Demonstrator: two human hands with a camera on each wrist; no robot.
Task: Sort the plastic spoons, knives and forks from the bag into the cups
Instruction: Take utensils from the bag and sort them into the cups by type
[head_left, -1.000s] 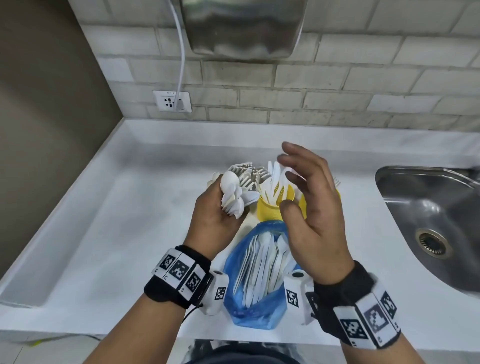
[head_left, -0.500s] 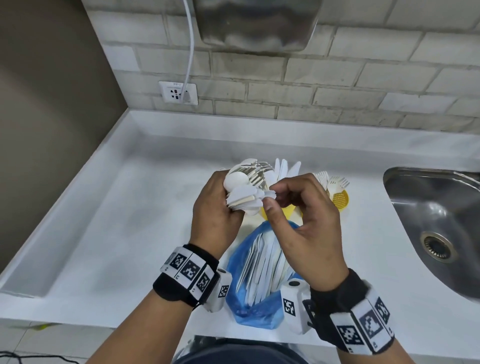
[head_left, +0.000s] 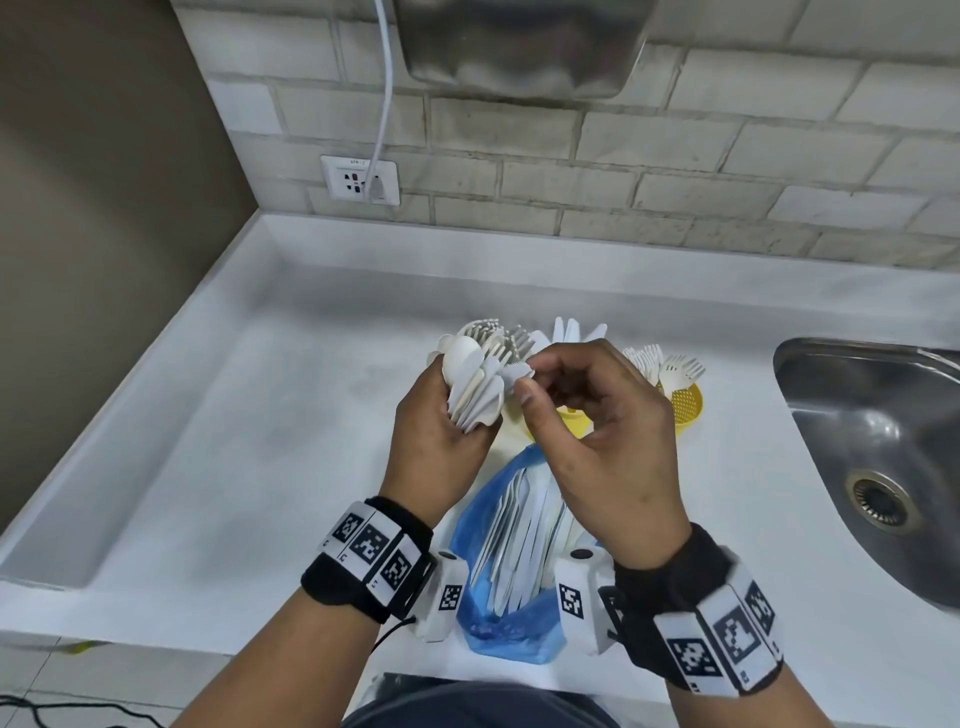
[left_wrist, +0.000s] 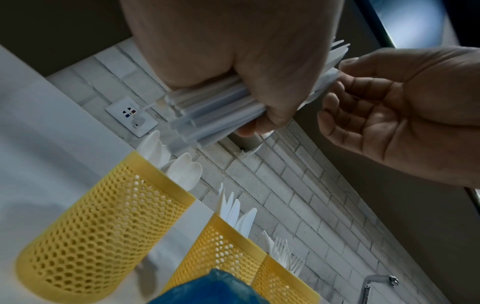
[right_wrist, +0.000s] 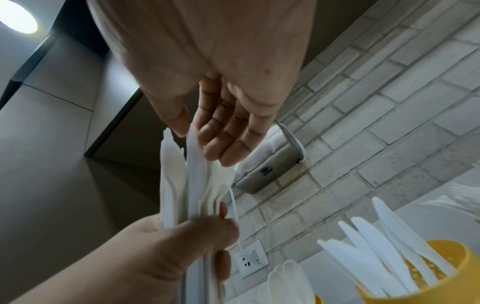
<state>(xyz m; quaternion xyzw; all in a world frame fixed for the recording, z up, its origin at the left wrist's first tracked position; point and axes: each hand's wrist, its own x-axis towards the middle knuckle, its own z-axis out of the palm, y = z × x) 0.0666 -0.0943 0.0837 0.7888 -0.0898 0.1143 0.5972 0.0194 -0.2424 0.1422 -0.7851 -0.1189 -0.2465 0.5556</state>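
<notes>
— Beyond the fingertips? 
— Pale brick wall (head_left: 519, 171), white socket (head_left: 359, 180) with plugged-in cable (head_left: 385, 78), steel dispenser (head_left: 524, 47) overhead. 
— Off to the right? 
— Steel sink (head_left: 878, 467) sunk into white counter (head_left: 208, 467). 
— Left? 
— Brown wall panel (head_left: 104, 208). Round ceiling light (right_wrist: 18, 16) above.

I count three yellow mesh cups (left_wrist: 85, 236) standing in a row: one with spoons (left_wrist: 179, 170), one with knives (left_wrist: 239, 214), one with forks (left_wrist: 285, 257). About four spoon bowls show above the first rim; roughly four or five knife blades show above the second; the fork heads overlap too much for me to number. There is one blue bag (head_left: 511, 618), with a sheaf of white pieces inside that I cannot count. My two hands are both up: my left hand (head_left: 441, 441) holds one bunch of cutlery (head_left: 475, 387), more than five pieces, and my right hand (head_left: 597, 436) pinches one knife (head_left: 517, 371).
</notes>
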